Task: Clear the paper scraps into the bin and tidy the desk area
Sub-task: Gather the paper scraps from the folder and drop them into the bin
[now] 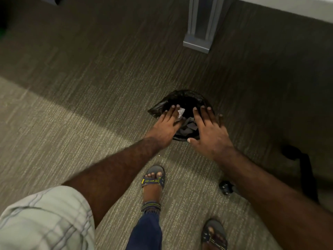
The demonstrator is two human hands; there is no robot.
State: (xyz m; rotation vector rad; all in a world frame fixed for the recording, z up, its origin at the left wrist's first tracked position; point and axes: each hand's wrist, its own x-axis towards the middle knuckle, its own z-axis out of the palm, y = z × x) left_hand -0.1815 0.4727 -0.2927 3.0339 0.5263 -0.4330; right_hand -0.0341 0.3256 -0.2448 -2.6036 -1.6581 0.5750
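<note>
From my remote seat, I watch 2 bare hands hover over a small bin (pixel 182 100) lined with a black bag, standing on grey carpet (pixel 75 112) near a metal desk leg (pixel 199 24). The left hand (pixel 166 123) is spread flat, its fingers straight and together, and a white paper scrap (pixel 181 112) shows at its fingertips over the bin mouth; I cannot tell whether that scrap is stuck to the fingers or falling free. The right hand (pixel 209 130) is also flat and wide, fingers extended, thumb out to the side, with nothing in its hold. More pale paper scraps (pixel 189 128) lie inside the bin between the 2 hands. As I judge it, the main risk is the white scrap drifting past the rim onto the carpet, since light paper flutters and the liner's left edge (pixel 155 110) sags outward and could funnel it the wrong way. A brush of either palm against the loose liner could also drag it down or tip the light bin. One sandalled foot (pixel 154 181) stands just short of the bin, so a careless step forward could knock it. A dark object (pixel 226 187) lies on the floor near the right forearm, and a black strap (pixel 304 170) lies further right, both possible trip hazards. The desk itself shows only as a pale edge at top right, so I cannot judge how much tidying remains there.
</note>
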